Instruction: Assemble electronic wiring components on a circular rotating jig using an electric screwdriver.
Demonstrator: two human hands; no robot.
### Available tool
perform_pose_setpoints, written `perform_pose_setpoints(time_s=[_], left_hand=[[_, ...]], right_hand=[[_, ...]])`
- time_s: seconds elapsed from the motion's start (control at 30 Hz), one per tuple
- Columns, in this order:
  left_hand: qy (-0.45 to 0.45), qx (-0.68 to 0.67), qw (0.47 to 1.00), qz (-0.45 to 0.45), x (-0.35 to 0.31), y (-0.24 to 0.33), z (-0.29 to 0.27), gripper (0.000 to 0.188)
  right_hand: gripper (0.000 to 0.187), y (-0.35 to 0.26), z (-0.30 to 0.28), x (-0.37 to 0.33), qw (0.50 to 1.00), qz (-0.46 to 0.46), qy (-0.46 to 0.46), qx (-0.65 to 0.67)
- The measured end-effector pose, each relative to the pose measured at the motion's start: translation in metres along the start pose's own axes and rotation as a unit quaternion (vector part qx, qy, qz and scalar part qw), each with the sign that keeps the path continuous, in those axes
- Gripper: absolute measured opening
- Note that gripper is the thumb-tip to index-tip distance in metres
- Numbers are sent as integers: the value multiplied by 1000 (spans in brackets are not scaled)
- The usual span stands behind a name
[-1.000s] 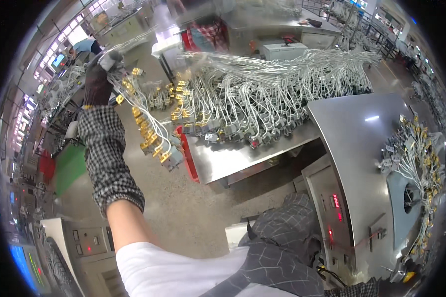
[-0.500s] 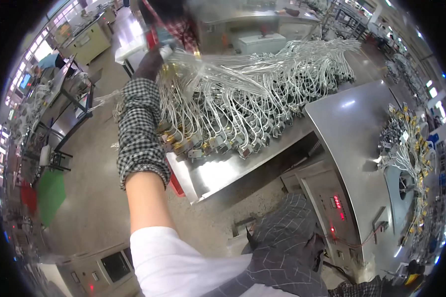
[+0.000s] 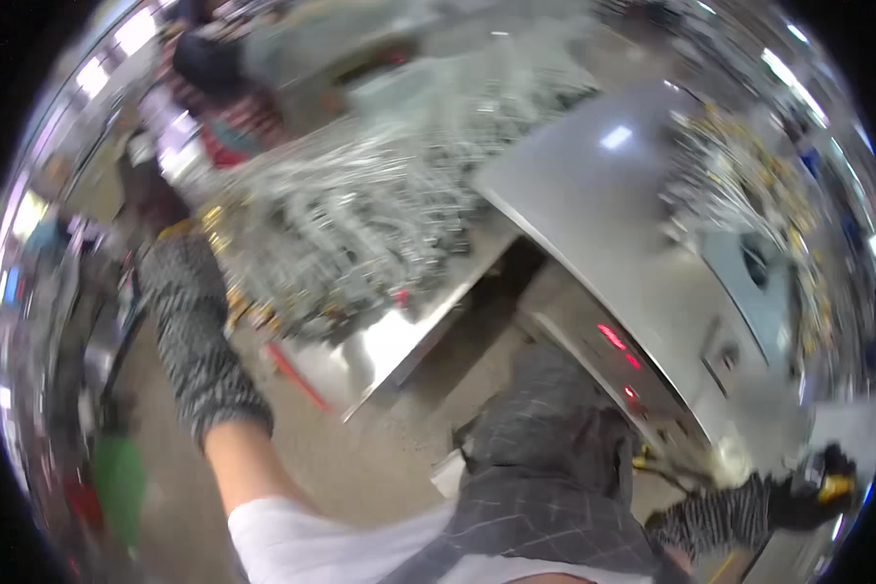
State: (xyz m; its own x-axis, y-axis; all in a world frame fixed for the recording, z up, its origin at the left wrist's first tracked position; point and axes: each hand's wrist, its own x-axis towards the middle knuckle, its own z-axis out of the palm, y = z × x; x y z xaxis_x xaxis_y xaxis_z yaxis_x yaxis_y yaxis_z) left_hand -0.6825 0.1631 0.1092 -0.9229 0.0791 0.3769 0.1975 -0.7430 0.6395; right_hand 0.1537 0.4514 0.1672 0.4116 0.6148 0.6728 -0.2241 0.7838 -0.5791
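Note:
My left hand (image 3: 154, 195), in a dark glove below a checked sleeve cover, reaches to the far left. It is beside the left end of a large heap of white cables with small metal and yellowish ends (image 3: 350, 214). A small pale patch shows near its fingertips, but blur hides whether it is held. My right hand (image 3: 798, 501), also in a dark glove, is at the lower right rim. A small yellow thing (image 3: 834, 488) shows at its fingers. Smearing hides the grip of both hands.
The cables lie on a metal table (image 3: 399, 341). Right of it stands a metal workstation (image 3: 594, 195) with red lit displays and a blue-grey plate (image 3: 749, 292). Another cable bunch (image 3: 740, 185) lies on it. A person in red checks (image 3: 229, 107) stands beyond the heap.
The view has swung, and the scene is blurred. My left hand has moved left from over the cable heap to its left end. My right gloved hand has come into clearer view at lower right.

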Motion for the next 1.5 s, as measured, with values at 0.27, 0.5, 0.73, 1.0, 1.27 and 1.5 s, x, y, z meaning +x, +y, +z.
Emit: perform_pose_setpoints(time_s=[0.27,0.5,0.73,1.0,1.27,1.5], left_hand=[[-495,204,825,183,-258,-87,328,37],[-744,263,562,247,-447,-225,539,58],[-764,340,452,311,-531,-331,616,43],[-830,374,374,179,-549,-325,609,31],[-755,491,408,151,-578,-331,639,38],[-764,472,376,228,-548,-311,654,55]], right_hand=[[23,14,-41,44,981,-91,2,173],[44,50,-49,64,972,36,-36,230],[59,104,-49,57,974,183,67,116],[61,121,-50,36,938,313,66,131],[61,123,-48,34,941,318,40,105],[52,139,-64,35,912,399,29,94]])
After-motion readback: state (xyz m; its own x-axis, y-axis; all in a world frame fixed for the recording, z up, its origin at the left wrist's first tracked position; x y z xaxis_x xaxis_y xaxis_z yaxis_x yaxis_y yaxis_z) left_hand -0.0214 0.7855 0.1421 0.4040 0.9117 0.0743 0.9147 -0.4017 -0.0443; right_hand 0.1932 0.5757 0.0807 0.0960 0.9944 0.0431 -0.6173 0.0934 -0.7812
